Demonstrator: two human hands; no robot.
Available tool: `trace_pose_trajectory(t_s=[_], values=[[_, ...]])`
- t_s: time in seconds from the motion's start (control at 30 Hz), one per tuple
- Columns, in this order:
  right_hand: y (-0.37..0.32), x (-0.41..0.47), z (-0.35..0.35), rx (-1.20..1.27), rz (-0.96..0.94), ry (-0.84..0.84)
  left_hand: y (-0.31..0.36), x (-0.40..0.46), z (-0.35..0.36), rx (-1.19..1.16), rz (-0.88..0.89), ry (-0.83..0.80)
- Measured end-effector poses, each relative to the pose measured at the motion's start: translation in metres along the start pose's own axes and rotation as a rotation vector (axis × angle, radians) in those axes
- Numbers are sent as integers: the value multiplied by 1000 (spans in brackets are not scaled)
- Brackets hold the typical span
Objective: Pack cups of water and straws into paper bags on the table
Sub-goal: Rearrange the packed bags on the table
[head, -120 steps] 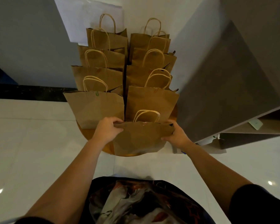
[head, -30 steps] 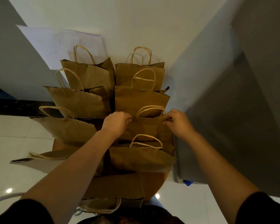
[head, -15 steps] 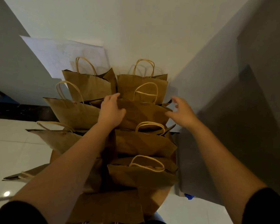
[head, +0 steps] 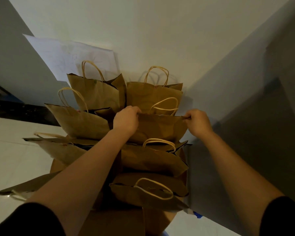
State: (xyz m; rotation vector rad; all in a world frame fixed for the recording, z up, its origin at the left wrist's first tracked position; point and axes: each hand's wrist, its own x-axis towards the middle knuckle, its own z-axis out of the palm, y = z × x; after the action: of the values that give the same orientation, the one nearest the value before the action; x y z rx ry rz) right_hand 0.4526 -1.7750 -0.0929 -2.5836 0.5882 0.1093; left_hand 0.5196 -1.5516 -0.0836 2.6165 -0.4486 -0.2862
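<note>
Hands [head: 126,120] [head: 198,123], two, on one of eight paper bags [head: 160,128].

Dim, yellowish light is falling from around ten o'clock, leaving shadows lying toward three o'clock. The wide lens is bending the edges, and detail is looking soft.
</note>
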Motion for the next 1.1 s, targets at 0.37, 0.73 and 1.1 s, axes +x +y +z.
trace_pose_trajectory(t_s=[0.37,0.73,1.1], values=[[-32,52,-24,289,36,74,-14,24,-18,-283,-174,90],[-32,103,2,35,11,121,-21,29,-5,-454,-291,-58],[-121,24,-48,456,-253,316,-72,-21,-109,-192,-70,111]])
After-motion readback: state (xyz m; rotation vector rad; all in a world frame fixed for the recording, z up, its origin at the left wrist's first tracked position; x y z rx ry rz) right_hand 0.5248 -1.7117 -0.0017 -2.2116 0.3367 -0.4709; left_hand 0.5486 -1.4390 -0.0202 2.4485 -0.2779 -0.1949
